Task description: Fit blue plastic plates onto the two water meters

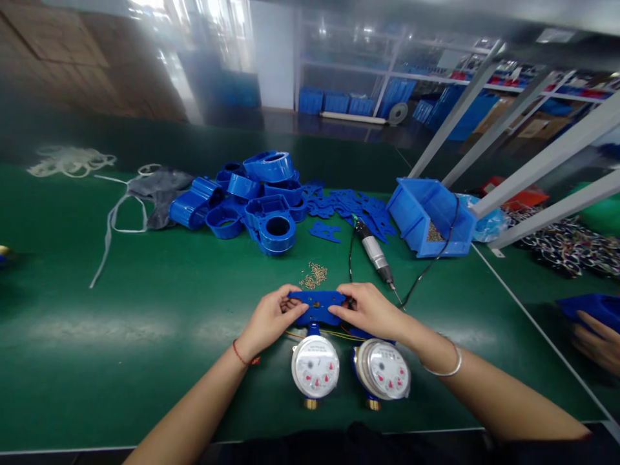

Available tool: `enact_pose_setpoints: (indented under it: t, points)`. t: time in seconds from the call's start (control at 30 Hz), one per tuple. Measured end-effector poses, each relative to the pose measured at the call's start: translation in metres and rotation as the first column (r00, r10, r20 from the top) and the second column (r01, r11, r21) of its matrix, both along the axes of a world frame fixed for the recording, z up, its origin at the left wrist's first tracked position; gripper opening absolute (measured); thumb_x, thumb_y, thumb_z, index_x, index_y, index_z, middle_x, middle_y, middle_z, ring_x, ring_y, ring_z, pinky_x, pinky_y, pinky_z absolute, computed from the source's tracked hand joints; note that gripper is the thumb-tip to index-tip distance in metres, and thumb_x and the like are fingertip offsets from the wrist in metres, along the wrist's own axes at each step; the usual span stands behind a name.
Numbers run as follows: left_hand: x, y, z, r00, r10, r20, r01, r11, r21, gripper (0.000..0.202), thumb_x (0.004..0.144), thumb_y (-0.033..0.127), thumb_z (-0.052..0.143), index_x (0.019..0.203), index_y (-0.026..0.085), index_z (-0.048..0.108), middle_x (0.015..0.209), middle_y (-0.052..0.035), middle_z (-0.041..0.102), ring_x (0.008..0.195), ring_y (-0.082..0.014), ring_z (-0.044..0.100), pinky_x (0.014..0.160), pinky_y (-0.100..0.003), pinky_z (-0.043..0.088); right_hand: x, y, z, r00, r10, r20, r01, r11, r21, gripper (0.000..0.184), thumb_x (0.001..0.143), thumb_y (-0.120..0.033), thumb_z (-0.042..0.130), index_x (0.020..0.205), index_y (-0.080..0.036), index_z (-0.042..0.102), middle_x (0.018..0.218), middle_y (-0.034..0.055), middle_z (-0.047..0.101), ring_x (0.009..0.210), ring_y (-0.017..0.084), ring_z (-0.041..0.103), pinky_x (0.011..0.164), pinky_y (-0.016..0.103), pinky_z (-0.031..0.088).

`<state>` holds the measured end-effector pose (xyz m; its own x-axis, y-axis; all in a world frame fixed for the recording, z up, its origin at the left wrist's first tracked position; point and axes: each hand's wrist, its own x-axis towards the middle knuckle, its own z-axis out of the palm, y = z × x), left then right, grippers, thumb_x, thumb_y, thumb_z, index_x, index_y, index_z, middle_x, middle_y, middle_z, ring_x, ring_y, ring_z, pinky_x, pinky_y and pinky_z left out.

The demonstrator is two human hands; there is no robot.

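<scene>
The left hand (271, 316) and the right hand (368, 310) each grip one end of a flat blue plastic cover plate (317, 305), fingers clenched on its edges. The plate is held level just above the green desk (145, 336), directly beyond two round white-faced water meters with brass fittings (315, 366), which lie side by side at the near edge. Thin coloured wires run beneath the plate. A small heap of brass screws (314, 276) lies just beyond the plate. A silver electric screwdriver with a black cable (374, 253) rests to the right of the screws. Farther back sit a pile of blue plastic housings (252, 200), a spread of flat blue plates (349, 206) and a tilted blue parts bin (429, 216). Another person's hand (598, 339) rests at the right edge.
</scene>
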<state>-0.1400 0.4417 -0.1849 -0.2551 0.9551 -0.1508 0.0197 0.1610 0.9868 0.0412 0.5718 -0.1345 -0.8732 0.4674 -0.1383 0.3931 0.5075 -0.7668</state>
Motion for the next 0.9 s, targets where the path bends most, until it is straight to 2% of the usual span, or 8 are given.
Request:
enact_pose_setpoints:
  t: [0.03,0.13,0.27,0.5,0.63,0.9]
  points:
    - [-0.002,0.0,0.001,1.0,-0.025,0.018,0.025,1.0,-0.015,0.032,0.072,0.04,0.066,0.091,0.017,0.058,0.074,-0.0025,0.065,0.07,-0.0172,0.062,0.067,-0.03,0.051,0.001,-0.001,0.002,1.0,-0.005,0.005,0.005,0.999,0.049,0.01,0.081,-0.024,0.065,0.083,-0.016,0.059,0.076,0.0033,0.06,0.071,0.018,0.054,0.068,0.031,0.041]
    - [-0.004,0.0,0.003,0.995,-0.076,0.067,0.08,0.995,-0.066,0.031,0.071,0.04,0.068,0.089,0.017,0.057,0.07,-0.0009,0.063,0.064,-0.0159,0.06,0.06,-0.028,0.049,0.001,-0.003,0.006,0.999,0.019,0.045,-0.027,0.982,0.188,0.025,0.081,-0.017,0.068,0.104,-0.017,0.061,0.092,0.0063,0.062,0.082,0.02,0.054,0.077,0.034,0.041]
    - [-0.003,-0.002,0.005,0.987,-0.097,0.129,0.114,0.985,-0.128,0.032,0.07,0.04,0.069,0.087,0.017,0.054,0.068,0.0005,0.062,0.062,-0.0143,0.058,0.058,-0.026,0.046,0.001,-0.002,0.004,0.986,0.091,0.138,-0.133,0.936,0.326,0.023,0.083,-0.022,0.07,0.104,-0.018,0.063,0.092,0.0052,0.064,0.085,0.02,0.056,0.078,0.034,0.043]
    - [0.004,-0.001,0.004,0.976,-0.058,0.21,0.105,0.97,-0.218,0.037,0.069,0.042,0.068,0.094,0.019,0.052,0.069,0.0011,0.059,0.062,-0.0141,0.056,0.054,-0.024,0.043,-0.002,0.0,-0.003,0.967,0.113,0.228,-0.198,0.898,0.392,0.023,0.083,-0.027,0.071,0.103,-0.018,0.066,0.091,0.0063,0.066,0.089,0.023,0.057,0.077,0.033,0.042]
    - [0.007,-0.002,0.006,0.964,-0.038,0.262,0.106,0.962,-0.252,0.038,0.069,0.043,0.068,0.094,0.019,0.051,0.066,0.0015,0.058,0.056,-0.0123,0.053,0.048,-0.021,0.038,-0.004,0.002,-0.007,0.973,0.127,0.192,-0.191,0.911,0.366,0.026,0.084,-0.025,0.07,0.109,-0.023,0.065,0.09,0.0036,0.066,0.087,0.021,0.057,0.076,0.03,0.041]
    - [0.009,-0.005,0.003,0.95,-0.007,0.312,0.099,0.955,-0.279,0.035,0.069,0.041,0.07,0.089,0.019,0.053,0.06,0.0038,0.054,0.049,-0.0095,0.045,0.044,-0.02,0.034,-0.006,0.003,-0.007,0.961,0.196,0.195,-0.261,0.875,0.407,0.025,0.084,-0.027,0.071,0.108,-0.026,0.067,0.085,0.0021,0.066,0.082,0.02,0.055,0.072,0.03,0.036]
